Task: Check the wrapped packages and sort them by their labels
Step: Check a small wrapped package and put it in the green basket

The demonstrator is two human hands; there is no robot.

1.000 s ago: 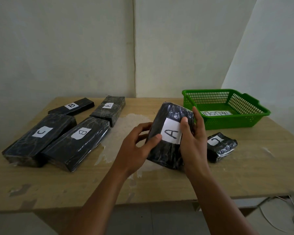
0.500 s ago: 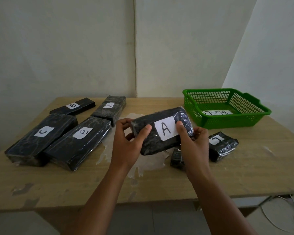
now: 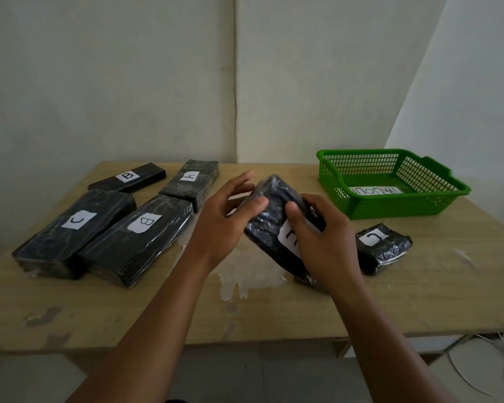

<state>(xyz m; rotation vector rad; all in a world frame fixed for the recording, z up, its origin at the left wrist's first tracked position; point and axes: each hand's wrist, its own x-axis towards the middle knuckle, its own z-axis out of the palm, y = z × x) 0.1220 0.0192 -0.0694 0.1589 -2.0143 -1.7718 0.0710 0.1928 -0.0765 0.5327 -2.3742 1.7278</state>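
Note:
A black wrapped package labelled A (image 3: 271,216) is held above the table's middle, tilted with its far end up. My right hand (image 3: 323,242) grips its near end, covering part of the white label. My left hand (image 3: 227,219) touches its far left side with the thumb, fingers spread. On the left lie a C package (image 3: 73,228), a large B package (image 3: 137,237), a slim B package (image 3: 128,177) and a small A package (image 3: 191,181). A small C package (image 3: 381,245) lies to the right. Another dark package (image 3: 306,279) peeks out under my right hand.
A green plastic basket (image 3: 361,205) with a paper label inside stands at the back right of the wooden table (image 3: 274,309). White walls rise behind the table. Cables lie on the floor at the lower right.
The A package has turned from lying level with its label facing me to a slanted pose. My right hand now covers part of the label, and my left hand's fingers have opened.

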